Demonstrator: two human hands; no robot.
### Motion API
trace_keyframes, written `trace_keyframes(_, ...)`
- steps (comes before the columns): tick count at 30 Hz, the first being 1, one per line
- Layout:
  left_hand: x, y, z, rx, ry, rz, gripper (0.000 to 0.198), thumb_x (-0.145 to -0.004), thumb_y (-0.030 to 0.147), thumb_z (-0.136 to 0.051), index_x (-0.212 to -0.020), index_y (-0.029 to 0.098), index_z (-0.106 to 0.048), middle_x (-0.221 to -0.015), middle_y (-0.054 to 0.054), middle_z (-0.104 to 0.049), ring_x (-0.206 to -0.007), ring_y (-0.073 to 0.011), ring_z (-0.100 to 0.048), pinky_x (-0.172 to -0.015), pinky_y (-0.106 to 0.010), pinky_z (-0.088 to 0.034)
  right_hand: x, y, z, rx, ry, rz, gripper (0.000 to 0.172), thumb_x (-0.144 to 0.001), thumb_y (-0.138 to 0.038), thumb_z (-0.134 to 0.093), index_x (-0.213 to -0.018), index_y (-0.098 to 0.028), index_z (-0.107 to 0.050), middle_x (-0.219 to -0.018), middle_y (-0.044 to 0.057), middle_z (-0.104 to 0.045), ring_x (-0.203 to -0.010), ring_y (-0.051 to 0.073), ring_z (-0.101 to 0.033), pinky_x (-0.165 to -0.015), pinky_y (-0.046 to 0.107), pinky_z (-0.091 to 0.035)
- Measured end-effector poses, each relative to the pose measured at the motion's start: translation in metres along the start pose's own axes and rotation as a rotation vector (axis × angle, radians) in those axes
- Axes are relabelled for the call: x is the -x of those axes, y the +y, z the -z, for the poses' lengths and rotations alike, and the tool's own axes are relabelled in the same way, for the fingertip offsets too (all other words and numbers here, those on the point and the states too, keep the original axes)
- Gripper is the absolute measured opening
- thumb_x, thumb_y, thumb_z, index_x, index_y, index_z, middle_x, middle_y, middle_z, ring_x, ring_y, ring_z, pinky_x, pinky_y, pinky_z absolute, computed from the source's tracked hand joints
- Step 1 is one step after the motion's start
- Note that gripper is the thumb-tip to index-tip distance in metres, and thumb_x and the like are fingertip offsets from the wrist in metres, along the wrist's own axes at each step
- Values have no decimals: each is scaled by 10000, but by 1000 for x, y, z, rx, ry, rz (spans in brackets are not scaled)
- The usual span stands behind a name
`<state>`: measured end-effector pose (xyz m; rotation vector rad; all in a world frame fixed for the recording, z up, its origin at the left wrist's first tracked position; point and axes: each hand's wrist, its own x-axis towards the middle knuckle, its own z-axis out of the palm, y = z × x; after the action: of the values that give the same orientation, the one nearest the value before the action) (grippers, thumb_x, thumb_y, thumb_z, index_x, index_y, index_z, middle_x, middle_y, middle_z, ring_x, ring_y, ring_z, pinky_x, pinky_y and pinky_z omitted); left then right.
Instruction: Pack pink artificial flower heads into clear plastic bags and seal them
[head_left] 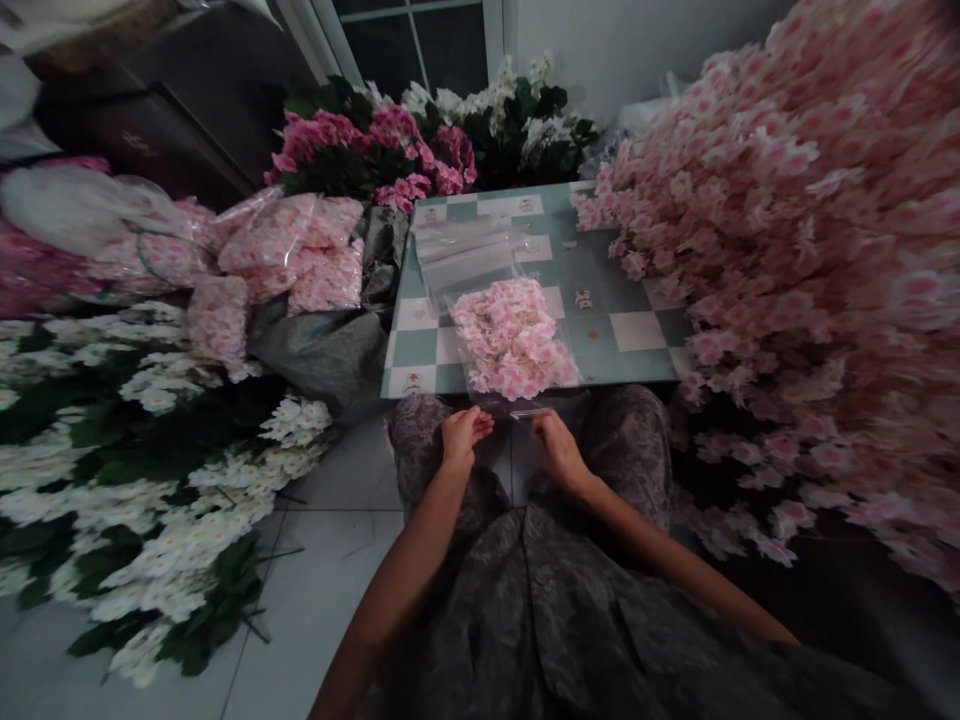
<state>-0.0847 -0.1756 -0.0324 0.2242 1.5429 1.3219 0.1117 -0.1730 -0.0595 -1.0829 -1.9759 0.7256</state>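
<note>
Bag: we note 1 clear bag (471, 375) filled with pink blossoms (511, 340), at the table's (626, 330) near edge, centre of frame.
Fingers: left hand (461, 440), right hand (559, 450) curled at its lip; grip unclear.
Left: stacked empty bags (463, 250), upper centre.

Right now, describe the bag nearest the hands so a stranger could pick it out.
Beside the pink flower heap stands a checkered table. At its near edge, above the left hand and right hand, lies a clear plastic bag. Unlike the flat bag behind, it bulges with pink blossoms.
</note>
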Motion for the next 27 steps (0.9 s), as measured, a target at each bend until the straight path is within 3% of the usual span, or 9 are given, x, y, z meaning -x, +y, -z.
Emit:
trace_keyframes(5, -4, 4, 6, -27, -6, -14, 237, -694, 312, -796, -681, 114, -666, -668, -92, -718, -593, -181, -691, -634, -308, -568, 20, 43, 74, 146, 198, -169, 87, -940, -270, -425, -883, -235, -481, -962, 136, -601, -910, 261, -568, -838, 431, -501)
trace_keyframes(10, -3, 5, 12, -57, -43, -16, 261, -691, 327, -825, -681, 119, -669, -686, -103, -733, -602, -181, -699, -635, -299, -572, 13, 104, 156, 378, 471, -418, 82, -875, -317, -404, -862, -241, -430, -905, 134, -549, -884, 283, -526, -871, 529, -458)
trace_keyframes(13, -2, 2, 15, -81, -61, -10, 268, -711, 336, -823, -685, 120, -668, -700, -116, -739, -613, -192, -709, -638, -303, -575, 14, 140, 206, 377, 828, -624, 73, -846, -259, -445, -856, -258, -373, -881, 127, -529, -864, 267, -527, -885, 522, -454)
trace_keyframes(16, -1, 0, 21, -102, -59, -4, 275, -727, 338, -829, -695, 121, -663, -718, -129, -741, -626, -198, -715, -659, -314, -580, 25, 171, 251, 393, 1202, -616, 136, -889, -194, -449, -855, -278, -348, -954, 137, -537, -923, 247, -554, -922, 488, -449)
trace_keyframes(18, -1, 0, 25, -117, -54, -5, 287, -738, 351, -830, -697, 123, -660, -728, -129, -740, -625, -189, -711, -661, -305, -580, 32, 184, 272, 352, 1380, -652, 207, -899, -142, -453, -831, -289, -324, -968, 126, -525, -938, 233, -559, -951, 491, -431)
trace_keyframes(20, 0, -1, 24, -126, -56, 12, 339, -761, 426, -817, -720, 125, -666, -759, -137, -744, -634, -188, -711, -650, -302, -584, 37, 191, 282, 286, 1412, -741, 268, -893, -106, -479, -803, -294, -310, -954, 107, -512, -934, 225, -549, -969, 501, -413)
trace_keyframes(22, 2, -4, 15, -138, -96, 75, 456, -771, 567, -782, -769, 122, -684, -833, -170, -753, -679, -220, -725, -635, -328, -596, 37, 189, 282, 282, 1321, -771, 286, -885, -99, -512, -794, -290, -319, -957, 103, -512, -948, 228, -536, -980, 502, -403)
trace_keyframes(24, 3, -7, -4, -150, -159, 144, 576, -740, 681, -759, -835, 116, -701, -940, -213, -753, -753, -266, -740, -630, -361, -605, 35, 183, 276, 319, 1222, -727, 259, -878, -94, -513, -819, -281, -343, -983, 115, -522, -967, 232, -534, -978, 489, -412)
trace_keyframes(27, -1, -10, -46, -132, -178, 131, 615, -685, 689, -804, -917, 130, -696, -975, -213, -748, -784, -274, -740, -636, -351, -599, 32, 168, 269, 328, 1165, -685, 214, -867, -84, -479, -865, -264, -364, -989, 123, -523, -952, 226, -552, -948, 455, -446)
